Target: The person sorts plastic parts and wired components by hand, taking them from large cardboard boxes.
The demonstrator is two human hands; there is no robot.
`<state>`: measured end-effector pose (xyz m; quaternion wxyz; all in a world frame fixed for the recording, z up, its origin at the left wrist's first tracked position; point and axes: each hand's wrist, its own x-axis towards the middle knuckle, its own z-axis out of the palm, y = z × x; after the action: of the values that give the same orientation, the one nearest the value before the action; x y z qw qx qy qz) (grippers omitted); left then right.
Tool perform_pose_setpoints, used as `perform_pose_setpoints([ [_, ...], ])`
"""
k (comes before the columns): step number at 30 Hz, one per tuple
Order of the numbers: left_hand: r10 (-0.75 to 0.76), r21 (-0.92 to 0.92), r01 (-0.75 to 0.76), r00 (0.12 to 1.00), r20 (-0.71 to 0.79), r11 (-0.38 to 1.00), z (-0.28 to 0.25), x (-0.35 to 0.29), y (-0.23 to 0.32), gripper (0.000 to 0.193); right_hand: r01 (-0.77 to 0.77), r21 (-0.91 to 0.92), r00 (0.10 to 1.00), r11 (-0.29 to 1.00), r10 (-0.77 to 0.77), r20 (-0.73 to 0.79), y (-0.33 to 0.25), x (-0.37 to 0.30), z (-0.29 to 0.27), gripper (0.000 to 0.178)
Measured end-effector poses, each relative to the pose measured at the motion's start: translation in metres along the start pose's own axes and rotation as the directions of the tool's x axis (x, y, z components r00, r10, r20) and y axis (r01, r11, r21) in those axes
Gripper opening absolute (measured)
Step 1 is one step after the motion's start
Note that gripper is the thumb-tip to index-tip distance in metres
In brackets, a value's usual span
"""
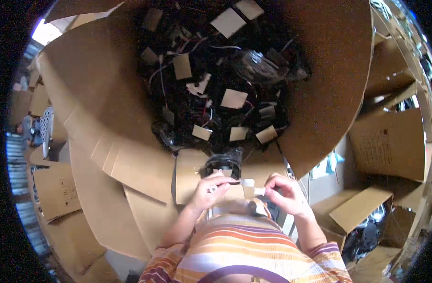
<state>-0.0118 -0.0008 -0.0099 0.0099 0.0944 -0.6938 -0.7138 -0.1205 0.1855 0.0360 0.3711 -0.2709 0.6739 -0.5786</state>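
In front of my body, my left hand (210, 189) is closed in a pinch, and a thin dark lead runs from its fingertips to a small white connector-like piece (247, 182). A small round white thing (212, 189) shows at its fingers; whether it is held or worn is unclear. My right hand (287, 194) pinches a small white piece (259, 191), close beside the connector-like piece; I cannot tell whether the two touch. Just beyond my left hand, a dark item in clear plastic (222, 162) rests against the near cardboard wall.
A large open cardboard box (338, 70) stands ahead, full of dark items with wires, cardboard pieces (234, 98) and a clear plastic bag (260, 66). At right are more cartons (390, 144), one holding dark items (366, 238). Another carton (58, 188) stands left.
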Motion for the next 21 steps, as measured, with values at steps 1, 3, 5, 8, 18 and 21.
perform_pose_setpoints([
  [1, 0.024, 0.018, -0.024, 1.000, 0.010, 1.000, -0.002, 0.000, -0.002, 0.014, -0.009, 0.019, 1.000, 1.000, 0.009, 0.001, -0.001, 0.001, 0.000, 0.010],
  [3, 0.024, -0.007, -0.024, 0.999, 0.023, 1.000, -0.002, 0.000, -0.005, 0.014, 0.003, 0.007, 1.000, 1.000, -0.003, 0.016, -0.005, 0.000, -0.001, 0.009],
  [5, 0.088, 0.052, -0.091, 0.994, 0.059, 0.994, -0.003, 0.001, -0.006, 0.014, -0.060, 0.098, 0.998, 0.993, 0.060, 0.003, -0.006, -0.001, 0.001, 0.004],
  [8, 0.097, 0.050, -0.100, 0.994, 0.058, 0.994, 0.000, -0.003, -0.008, 0.015, -0.084, 0.062, 0.996, 0.995, 0.084, 0.009, -0.007, -0.005, 0.002, 0.005],
  [18, 0.099, 0.125, -0.112, 0.989, 0.106, 0.986, 0.007, -0.009, -0.008, 0.015, -0.028, -0.290, 0.994, 0.957, -0.005, -0.113, 0.001, -0.009, 0.007, 0.006],
  [21, 0.090, 0.143, -0.103, 0.991, 0.100, 0.984, 0.005, -0.014, -0.003, 0.015, -0.066, -0.193, 0.995, 0.979, 0.052, -0.081, -0.004, -0.009, 0.006, 0.006],
])
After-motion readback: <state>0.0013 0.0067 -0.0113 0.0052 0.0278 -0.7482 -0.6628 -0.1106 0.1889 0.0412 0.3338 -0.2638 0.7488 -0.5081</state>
